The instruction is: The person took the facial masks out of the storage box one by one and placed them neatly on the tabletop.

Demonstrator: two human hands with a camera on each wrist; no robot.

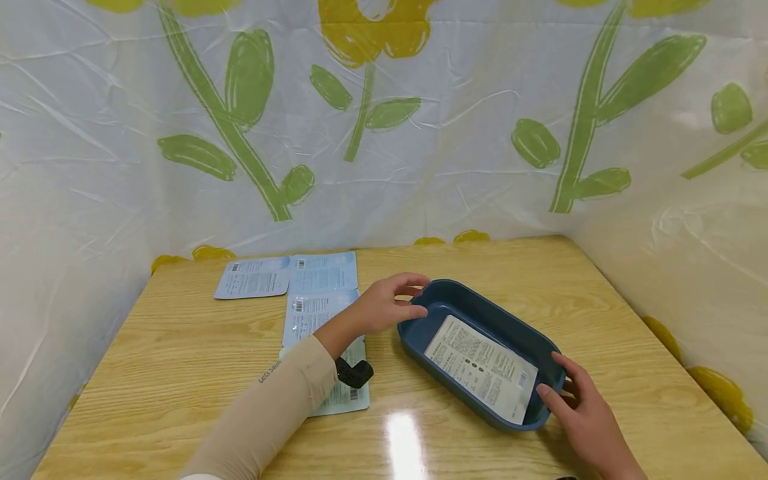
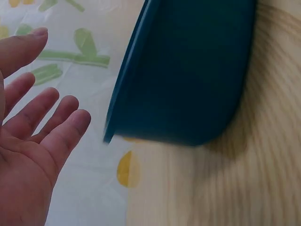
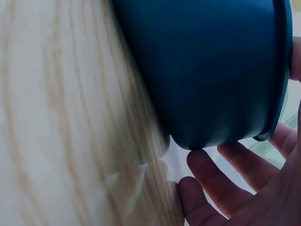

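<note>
A dark blue oblong plastic bin [image 1: 474, 300] stands at a slant on the table, with a flat white printed packet [image 1: 483, 367] lying inside it. My right hand [image 1: 585, 417] holds the near right end of the bin, thumb over the rim and fingers against the outer wall. In the right wrist view, those fingertips [image 3: 200, 160] touch the lower outside of the bin [image 3: 202, 70]. My left hand [image 1: 387, 303] is beside the bin's far left end, fingers spread. The left wrist view has this hand [image 2: 37, 127] apart from the bin wall [image 2: 183, 75], holding nothing.
Left of the bin, several flat printed packets lie on the wooden table [image 1: 180, 373]: a pale blue one [image 1: 252, 277], a light blue one [image 1: 324, 272] and others partly under my left forearm. A flower-printed sheet [image 1: 444, 167] hangs behind and at both sides.
</note>
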